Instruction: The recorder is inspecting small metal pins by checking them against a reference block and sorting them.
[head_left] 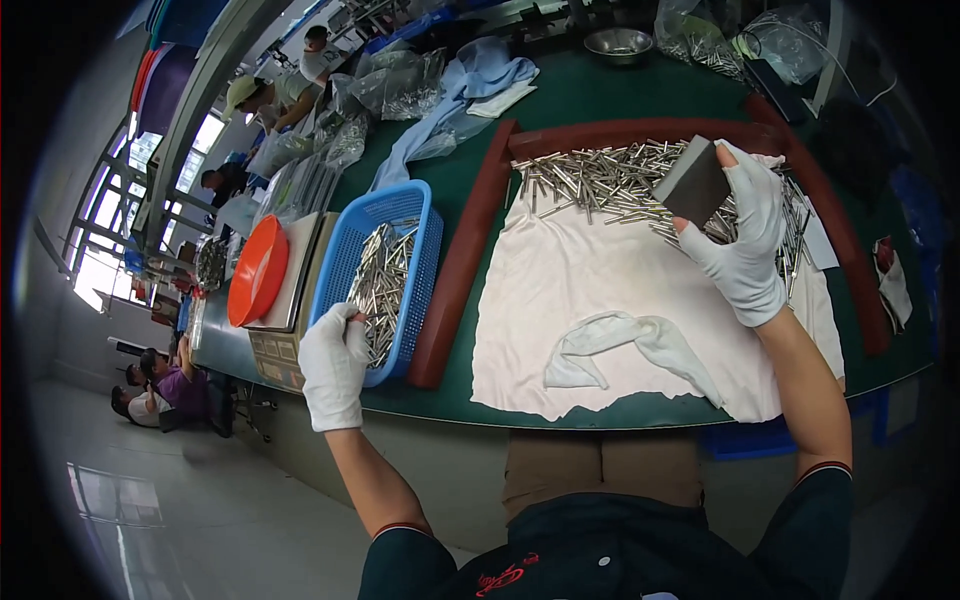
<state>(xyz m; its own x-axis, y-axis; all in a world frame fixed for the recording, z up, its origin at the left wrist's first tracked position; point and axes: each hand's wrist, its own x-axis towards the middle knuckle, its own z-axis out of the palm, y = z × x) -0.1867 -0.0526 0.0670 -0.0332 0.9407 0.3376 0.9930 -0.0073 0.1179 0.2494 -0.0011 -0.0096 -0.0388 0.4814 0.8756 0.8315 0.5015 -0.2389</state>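
My right hand [745, 240], in a white glove with bare fingertips, grips a dark grey rectangular block [692, 185] between thumb and fingers. The block is held tilted over a heap of slim metal rods [590, 180] strewn across the far part of a pale cloth [530, 290]. My left hand [336, 365], gloved the same way, is at the near left rim of a blue plastic basket [425, 290]. Its fingers are curled together; whatever they hold is hidden. More metal rods [380, 290] fill the basket. A crumpled white cloth strip [640, 335] lies on the pale cloth.
Dark red padded bars [465, 260] border the cloth on the left, back and right. Left of the basket stands an orange bowl [258, 272]. A blue cloth [455, 95], a metal bowl [618, 45] and plastic bags sit farther back. Other people work at the far left.
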